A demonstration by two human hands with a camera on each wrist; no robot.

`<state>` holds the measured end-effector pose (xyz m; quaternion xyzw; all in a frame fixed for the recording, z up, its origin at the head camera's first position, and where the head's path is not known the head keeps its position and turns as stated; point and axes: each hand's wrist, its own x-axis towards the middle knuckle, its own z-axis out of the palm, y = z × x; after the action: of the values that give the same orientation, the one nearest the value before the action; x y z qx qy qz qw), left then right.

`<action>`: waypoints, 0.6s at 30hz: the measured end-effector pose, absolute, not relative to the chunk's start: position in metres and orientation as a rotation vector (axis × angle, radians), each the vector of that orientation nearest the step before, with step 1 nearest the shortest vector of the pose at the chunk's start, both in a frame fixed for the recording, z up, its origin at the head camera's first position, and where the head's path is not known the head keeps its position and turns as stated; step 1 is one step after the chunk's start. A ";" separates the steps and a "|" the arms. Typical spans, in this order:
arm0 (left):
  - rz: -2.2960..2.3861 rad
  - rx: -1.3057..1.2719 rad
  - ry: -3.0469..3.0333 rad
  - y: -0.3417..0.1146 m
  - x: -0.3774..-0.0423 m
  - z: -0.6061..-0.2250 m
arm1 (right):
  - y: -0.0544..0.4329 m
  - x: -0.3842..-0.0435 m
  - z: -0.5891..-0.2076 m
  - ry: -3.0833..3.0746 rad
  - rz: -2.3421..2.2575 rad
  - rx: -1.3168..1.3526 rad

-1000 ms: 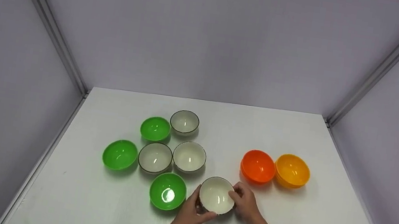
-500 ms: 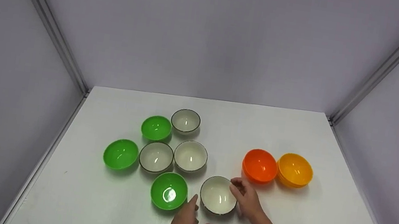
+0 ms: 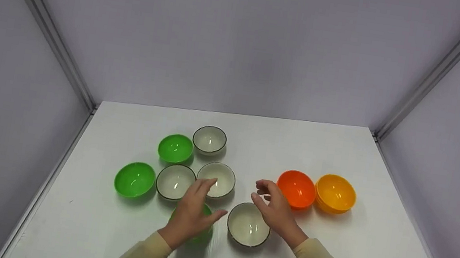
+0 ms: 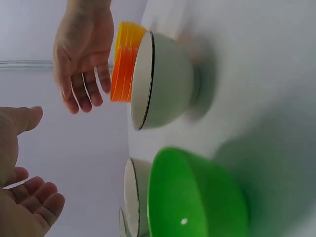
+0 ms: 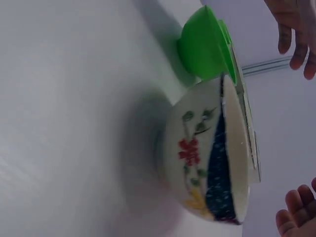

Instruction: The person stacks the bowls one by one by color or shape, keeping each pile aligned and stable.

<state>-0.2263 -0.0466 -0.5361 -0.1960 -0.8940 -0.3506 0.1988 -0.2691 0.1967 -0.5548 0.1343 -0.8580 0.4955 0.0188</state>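
My left hand (image 3: 191, 213) is above the near green bowl (image 3: 207, 234), hiding much of it, with thumb and fingers spread. Its fingertips overlap a white dark-rimmed bowl (image 3: 225, 184) in the head view. My right hand (image 3: 277, 210) hovers over the far right side of the nearest white bowl (image 3: 245, 228), fingers loosely bent and holding nothing. That bowl stands upright on the table; the right wrist view shows painted flowers and a dark blue patch on its side (image 5: 190, 153). Just beyond the right hand is a stack of orange bowls (image 3: 297, 187).
Stacked yellow bowls (image 3: 336, 192) stand beside the orange ones. To the left are another white bowl (image 3: 174, 182) and a green bowl (image 3: 135, 180). Farther back sit a green bowl (image 3: 175, 148) and a white bowl (image 3: 209, 139). Grey walls enclose the white table (image 3: 77, 224).
Both hands have let go of the nearest white bowl and risen from it. The left hand moved left and forward over the green bowl; the right moved forward. The bowls stayed in place.
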 end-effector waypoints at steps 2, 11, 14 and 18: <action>-0.935 -0.558 -2.548 -0.055 -0.240 -0.529 | 0.191 -0.277 -0.547 -2.696 1.566 0.420; -0.842 -0.482 -2.898 -0.076 -0.288 -0.521 | 0.180 -0.315 -0.530 -2.951 1.624 0.215; -0.780 -0.458 -3.001 -0.080 -0.299 -0.527 | 0.177 -0.327 -0.530 -3.033 1.575 0.176; -0.630 -0.481 -3.101 -0.082 -0.310 -0.536 | 0.171 -0.338 -0.535 -3.121 1.524 0.161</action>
<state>-0.3096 -0.0819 -0.5362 -0.1501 -0.9684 -0.1968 -0.0298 -0.3385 0.1705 -0.5351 0.0457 -0.8851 0.4321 -0.1669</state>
